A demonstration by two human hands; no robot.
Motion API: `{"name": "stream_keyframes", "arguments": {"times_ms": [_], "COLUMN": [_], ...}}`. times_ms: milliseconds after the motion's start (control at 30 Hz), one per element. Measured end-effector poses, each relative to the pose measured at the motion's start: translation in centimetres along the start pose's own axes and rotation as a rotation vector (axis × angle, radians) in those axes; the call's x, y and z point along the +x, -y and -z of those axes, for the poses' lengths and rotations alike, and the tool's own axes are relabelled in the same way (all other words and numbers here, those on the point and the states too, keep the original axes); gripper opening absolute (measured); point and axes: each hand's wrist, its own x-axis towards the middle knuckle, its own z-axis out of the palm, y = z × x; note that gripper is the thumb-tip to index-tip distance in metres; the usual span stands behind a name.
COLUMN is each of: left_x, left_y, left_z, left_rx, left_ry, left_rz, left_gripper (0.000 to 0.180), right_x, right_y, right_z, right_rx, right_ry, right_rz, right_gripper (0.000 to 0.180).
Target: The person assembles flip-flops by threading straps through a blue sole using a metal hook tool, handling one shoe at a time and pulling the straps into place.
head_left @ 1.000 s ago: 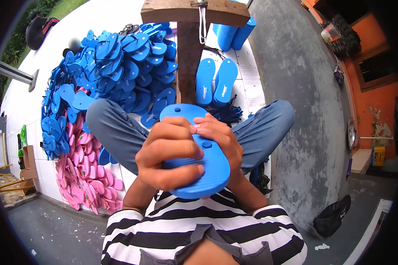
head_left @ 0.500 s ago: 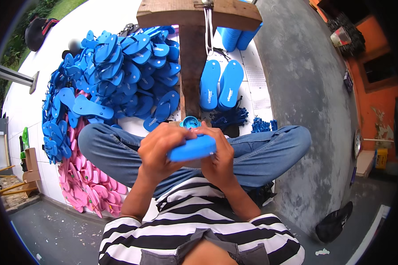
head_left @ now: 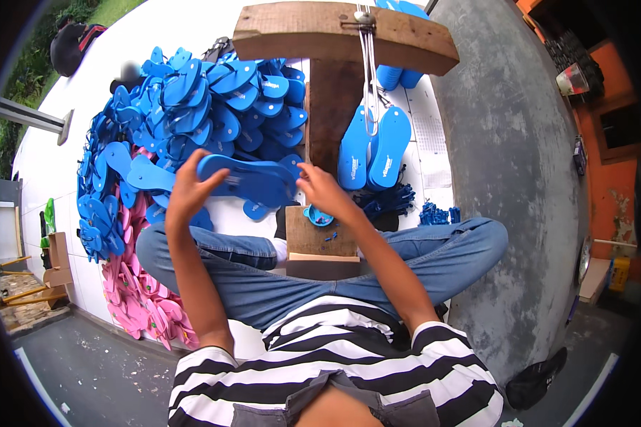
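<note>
My left hand (head_left: 190, 186) grips one end of a blue flip-flop (head_left: 253, 178), thumb on the near side and fingers on the far side. It is raised in front of the heap of blue flip-flops (head_left: 192, 99). Close to the other end, my right hand (head_left: 325, 191) has its thumb and forefinger apart; whether they touch the flip-flop I cannot tell. Below that hand, a small blue cup (head_left: 319, 216) with bits inside sits at a wooden block (head_left: 313, 242) between my legs. A small blue piece (head_left: 331, 236) lies on the block.
A wooden post (head_left: 327, 107) with a crossbeam (head_left: 292, 32) and hanging white cord (head_left: 368, 78) stands ahead. Right of it lie two blue soles (head_left: 353, 149) and dark blue straps (head_left: 388, 201), with more straps (head_left: 434, 213) beyond. Pink flip-flops (head_left: 146, 302) are piled at left.
Both hands have moved up and forward from my lap, the left one carrying the flip-flop leftward to the heap. My right hand has come away from the left, uncovering the wooden block.
</note>
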Motion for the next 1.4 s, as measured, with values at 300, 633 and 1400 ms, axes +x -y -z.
{"name": "stream_keyframes", "arguments": {"times_ms": [300, 633, 1400], "left_x": [0.0, 0.2, -4.4], "left_y": [0.8, -4.6, -1.9], "left_z": [-0.8, -9.2, -16.3], "left_rx": [-0.993, -1.262, -0.967], "left_ry": [-0.079, 0.482, 0.027], "left_rz": [0.043, 0.149, 0.136], "left_gripper": [0.061, 0.074, 0.076], "right_x": [6.4, 5.9, -16.9], "right_y": [-10.2, -6.5, 11.7], "right_z": [-12.3, -10.8, 5.0], "right_rx": [-0.911, -1.047, -0.384], "right_ry": [-0.070, 0.141, -0.503], "right_rz": [0.126, 0.145, -0.196], "right_gripper": [0.061, 0.060, 0.107]}}
